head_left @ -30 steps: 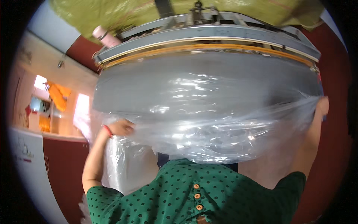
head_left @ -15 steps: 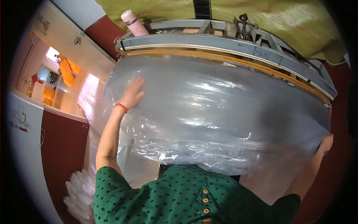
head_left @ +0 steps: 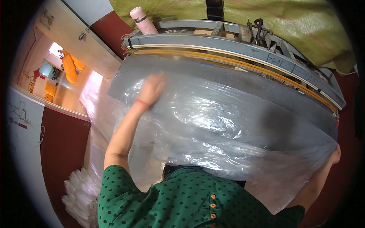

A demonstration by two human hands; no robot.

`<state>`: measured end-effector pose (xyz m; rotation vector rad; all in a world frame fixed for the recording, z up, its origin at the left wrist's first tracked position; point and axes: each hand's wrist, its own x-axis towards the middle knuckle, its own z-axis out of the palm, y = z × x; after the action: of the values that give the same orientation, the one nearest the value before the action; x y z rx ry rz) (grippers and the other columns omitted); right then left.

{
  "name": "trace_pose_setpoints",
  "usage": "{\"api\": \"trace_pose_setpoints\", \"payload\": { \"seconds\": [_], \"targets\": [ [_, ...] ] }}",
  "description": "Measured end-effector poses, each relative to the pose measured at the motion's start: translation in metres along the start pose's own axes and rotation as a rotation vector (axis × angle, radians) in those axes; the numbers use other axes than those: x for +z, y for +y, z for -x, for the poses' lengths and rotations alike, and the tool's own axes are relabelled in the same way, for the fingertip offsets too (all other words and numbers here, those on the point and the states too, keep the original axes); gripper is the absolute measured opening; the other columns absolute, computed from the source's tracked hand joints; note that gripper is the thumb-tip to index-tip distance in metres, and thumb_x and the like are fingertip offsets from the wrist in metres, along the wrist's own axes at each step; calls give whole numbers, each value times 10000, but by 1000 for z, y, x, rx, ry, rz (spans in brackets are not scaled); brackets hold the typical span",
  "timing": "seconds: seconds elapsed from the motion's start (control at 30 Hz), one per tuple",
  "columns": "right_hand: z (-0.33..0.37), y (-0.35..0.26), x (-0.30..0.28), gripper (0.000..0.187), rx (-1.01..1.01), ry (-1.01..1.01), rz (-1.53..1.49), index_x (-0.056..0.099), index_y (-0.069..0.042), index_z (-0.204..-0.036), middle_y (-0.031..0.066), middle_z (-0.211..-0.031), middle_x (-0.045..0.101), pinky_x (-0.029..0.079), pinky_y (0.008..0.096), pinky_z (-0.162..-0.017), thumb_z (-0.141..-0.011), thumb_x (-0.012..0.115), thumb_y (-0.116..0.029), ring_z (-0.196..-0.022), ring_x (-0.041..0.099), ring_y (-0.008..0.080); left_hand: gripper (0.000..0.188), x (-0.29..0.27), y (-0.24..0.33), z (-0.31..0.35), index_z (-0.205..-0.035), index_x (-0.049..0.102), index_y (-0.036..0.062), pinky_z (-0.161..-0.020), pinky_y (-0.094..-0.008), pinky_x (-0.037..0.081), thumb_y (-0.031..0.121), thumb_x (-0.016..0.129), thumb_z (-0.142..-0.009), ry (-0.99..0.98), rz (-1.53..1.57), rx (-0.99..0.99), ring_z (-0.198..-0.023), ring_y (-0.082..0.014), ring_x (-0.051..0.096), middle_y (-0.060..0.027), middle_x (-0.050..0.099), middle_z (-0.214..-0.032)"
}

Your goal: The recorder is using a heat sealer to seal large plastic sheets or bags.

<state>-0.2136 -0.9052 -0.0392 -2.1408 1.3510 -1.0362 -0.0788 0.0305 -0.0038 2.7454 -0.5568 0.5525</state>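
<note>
A clear plastic sheet (head_left: 213, 114) is spread over the grey surface (head_left: 243, 78), a strip along the far edge being left uncovered; the sheet is draped over the near edge, with bright creases across its middle. At the right edge, by the near right corner, the sheet is gripped by the right hand (head_left: 335, 155), its fingers closed on the plastic, and folds are drawn toward it. The left hand (head_left: 153, 89), a red bracelet (head_left: 142, 104) worn at its wrist, is held at the sheet near the far left corner; it is blurred, so whether its fingers are spread or pressed down cannot be told. The far edge is lined by an orange strip (head_left: 213, 54) and a grey metal frame (head_left: 190, 40), by whose left end a pink bottle (head_left: 143, 21) is placed. Beyond, a yellow-green covering (head_left: 281, 22) is seen.
</note>
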Motion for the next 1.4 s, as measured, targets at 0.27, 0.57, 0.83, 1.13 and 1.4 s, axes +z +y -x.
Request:
{"api": "trace_pose_setpoints", "payload": {
  "seconds": [0.27, 0.57, 0.83, 1.13, 1.4],
  "targets": [
    [8, 9, -79, 266, -4, 66, -547, 610, -6, -944, 68, -919, 610, 449, 252, -743, -774, 604, -210, -815, 565, 143, 161, 16, -9, -26, -838, 611, 35, -680, -331, 424, 84, 631, -686, 168, -14, -183, -737, -263, 529, -115, 560, -738],
    [-43, -19, -36, 245, -118, -318, -557, 626, -17, -881, 75, -874, 616, 452, 289, -716, -787, 473, -184, -788, 577, 191, 167, 30, -39, -57, -821, 501, 2, -709, -324, 396, 149, 423, -835, 631, 289, -456, -779, -244, 496, -125, 513, -821],
    [50, -145, 136, 179, -342, -5, -542, 526, -25, -775, 51, -670, 546, 418, 271, -624, -803, 557, -199, -629, 505, 128, 199, 49, -220, -57, -649, 483, 100, -411, -195, 274, 203, 492, -819, 588, 397, -617, -471, -44, 351, 48, 413, -554],
    [47, -152, 142, 187, -251, 213, -392, 541, -34, -729, 48, -638, 551, 438, 276, -586, -718, 631, -197, -592, 534, 141, 194, 59, -200, -82, -651, 518, 83, -430, -192, 280, 208, 558, -794, 620, 609, -689, -494, -39, 369, 48, 449, -579],
    [38, -155, 117, 154, 71, -112, -821, 518, -9, -869, 115, -741, 578, 452, 272, -491, -771, 498, -127, -565, 562, 174, 301, 45, -164, -90, -530, 477, 57, -453, -223, 299, 200, 465, -795, 674, 640, -693, -505, -57, 372, 40, 421, -531]
  ]
}}
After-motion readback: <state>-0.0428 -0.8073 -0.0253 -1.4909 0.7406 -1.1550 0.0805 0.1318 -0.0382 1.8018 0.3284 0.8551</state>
